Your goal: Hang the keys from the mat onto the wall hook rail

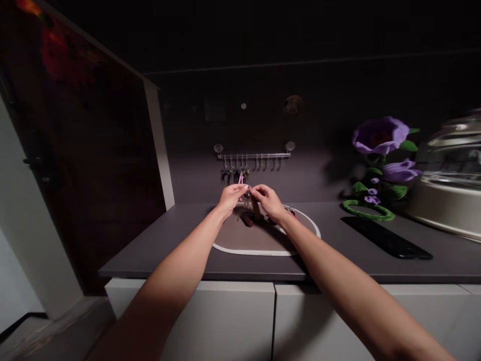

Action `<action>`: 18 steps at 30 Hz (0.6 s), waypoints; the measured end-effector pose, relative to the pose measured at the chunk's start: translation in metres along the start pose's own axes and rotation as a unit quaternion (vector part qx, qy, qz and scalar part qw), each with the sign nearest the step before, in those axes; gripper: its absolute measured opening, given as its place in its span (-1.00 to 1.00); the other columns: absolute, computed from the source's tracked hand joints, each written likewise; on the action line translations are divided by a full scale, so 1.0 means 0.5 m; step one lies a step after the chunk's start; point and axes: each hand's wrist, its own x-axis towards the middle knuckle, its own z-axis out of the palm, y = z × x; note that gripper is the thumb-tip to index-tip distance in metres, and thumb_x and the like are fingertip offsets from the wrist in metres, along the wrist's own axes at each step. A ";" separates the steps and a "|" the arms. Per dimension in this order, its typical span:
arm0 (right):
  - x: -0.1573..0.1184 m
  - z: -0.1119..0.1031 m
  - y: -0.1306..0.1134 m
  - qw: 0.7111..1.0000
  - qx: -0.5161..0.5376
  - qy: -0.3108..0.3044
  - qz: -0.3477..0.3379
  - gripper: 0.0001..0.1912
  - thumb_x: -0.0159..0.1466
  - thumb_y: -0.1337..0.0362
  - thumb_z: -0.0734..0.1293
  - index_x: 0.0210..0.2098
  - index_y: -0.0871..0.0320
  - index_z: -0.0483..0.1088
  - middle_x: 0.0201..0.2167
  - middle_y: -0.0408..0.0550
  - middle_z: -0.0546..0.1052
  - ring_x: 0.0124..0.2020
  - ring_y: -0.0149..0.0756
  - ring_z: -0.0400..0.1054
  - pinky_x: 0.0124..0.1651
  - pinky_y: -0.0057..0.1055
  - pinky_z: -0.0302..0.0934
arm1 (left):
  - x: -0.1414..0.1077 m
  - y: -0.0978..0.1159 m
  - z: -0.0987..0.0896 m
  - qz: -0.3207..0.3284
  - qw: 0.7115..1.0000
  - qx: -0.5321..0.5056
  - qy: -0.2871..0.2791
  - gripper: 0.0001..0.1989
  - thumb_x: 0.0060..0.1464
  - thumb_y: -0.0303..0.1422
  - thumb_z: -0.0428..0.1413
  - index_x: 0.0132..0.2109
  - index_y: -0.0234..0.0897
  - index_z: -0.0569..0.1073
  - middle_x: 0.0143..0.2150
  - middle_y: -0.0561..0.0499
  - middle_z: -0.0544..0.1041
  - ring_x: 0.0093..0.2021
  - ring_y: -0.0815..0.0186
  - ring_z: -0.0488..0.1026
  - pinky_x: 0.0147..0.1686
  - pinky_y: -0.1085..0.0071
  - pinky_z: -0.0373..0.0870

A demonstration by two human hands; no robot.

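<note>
Both my hands meet over a brown mat (pixel 233 240) with a white rim, in front of the wall. My left hand (pixel 231 197) pinches a small bunch of keys (pixel 247 200) on a ring, which dangles below the fingers. From the other side my right hand (pixel 268 199) has its thumb and forefinger closed at the same ring. Just behind them, a clear hook rail (pixel 255 156) carries several keys on its left hooks, one with a pink strap (pixel 241 176). Dark small items (pixel 247 219) lie on the mat, partly in shadow.
A black phone-like slab (pixel 387 240) lies on the dark counter (pixel 150 250) to the right. Behind it stand purple knitted flowers (pixel 381 135) with a green ring base (pixel 368 210). A cream appliance with a clear dome (pixel 447 200) is at far right, a dark door (pixel 93 165) at left.
</note>
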 end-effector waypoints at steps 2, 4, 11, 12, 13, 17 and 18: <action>0.001 -0.002 -0.002 1.000 -0.001 -0.007 -0.005 -0.71 0.03 0.06 0.31 -0.45 0.18 0.30 -0.54 -0.21 0.33 -0.50 -0.47 0.15 -0.37 -0.48 0.08 | -0.001 0.000 0.000 0.006 1.000 -0.002 -0.001 -0.69 -0.23 -0.20 0.20 -0.33 -0.34 0.51 -0.31 -0.08 0.54 -0.40 0.40 0.38 -0.48 0.51 0.20; 0.003 -0.003 -0.004 1.000 0.004 -0.007 -0.007 -0.72 0.03 0.08 0.30 -0.45 0.18 0.28 -0.54 -0.21 0.33 -0.50 -0.47 0.15 -0.38 -0.49 0.08 | 0.000 -0.002 -0.001 0.009 1.000 -0.007 0.000 -0.68 -0.21 -0.19 0.20 -0.32 -0.34 0.51 -0.28 -0.09 0.54 -0.36 0.37 0.40 -0.45 0.49 0.22; 0.038 -0.014 0.000 0.998 0.040 0.049 0.019 -0.74 0.01 0.10 0.31 -0.45 0.16 0.26 -0.53 -0.21 0.34 -0.49 -0.47 0.18 -0.41 -0.50 0.09 | 0.000 -0.006 -0.001 -0.012 0.999 -0.008 0.047 -0.70 -0.16 -0.20 0.17 -0.30 -0.35 0.48 -0.22 -0.13 0.52 -0.34 0.37 0.42 -0.42 0.48 0.28; 0.047 -0.015 0.000 0.997 0.047 0.060 0.023 -0.74 0.00 0.11 0.32 -0.45 0.16 0.26 -0.54 -0.21 0.33 -0.50 -0.48 0.18 -0.43 -0.51 0.08 | -0.001 -0.005 0.000 -0.018 0.998 -0.005 0.052 -0.71 -0.15 -0.21 0.16 -0.31 -0.35 0.47 -0.23 -0.13 0.52 -0.36 0.38 0.41 -0.43 0.49 0.28; 0.057 -0.017 0.000 0.996 0.055 0.071 0.028 -0.74 -0.01 0.12 0.32 -0.46 0.16 0.26 -0.54 -0.22 0.32 -0.51 -0.49 0.17 -0.45 -0.53 0.07 | -0.002 -0.005 0.001 -0.025 0.998 -0.002 0.056 -0.72 -0.14 -0.22 0.16 -0.32 -0.35 0.47 -0.25 -0.13 0.53 -0.38 0.40 0.41 -0.44 0.50 0.28; 0.101 -0.019 -0.009 0.985 0.100 0.120 0.070 -0.79 -0.01 0.19 0.32 -0.47 0.16 0.23 -0.61 -0.26 0.28 -0.60 -0.54 0.13 -0.53 -0.57 0.05 | -0.006 -0.004 0.006 -0.049 0.997 0.006 0.058 -0.78 -0.13 -0.27 0.15 -0.36 -0.36 0.45 -0.32 -0.10 0.53 -0.44 0.44 0.39 -0.48 0.53 0.26; 0.111 -0.019 -0.013 0.981 0.112 0.131 0.084 -0.81 0.00 0.21 0.32 -0.47 0.16 0.22 -0.63 -0.27 0.27 -0.62 -0.55 0.12 -0.54 -0.57 0.05 | -0.007 -0.004 0.007 -0.054 0.997 0.007 0.058 -0.79 -0.14 -0.28 0.16 -0.38 -0.36 0.45 -0.34 -0.09 0.53 -0.45 0.44 0.39 -0.49 0.53 0.25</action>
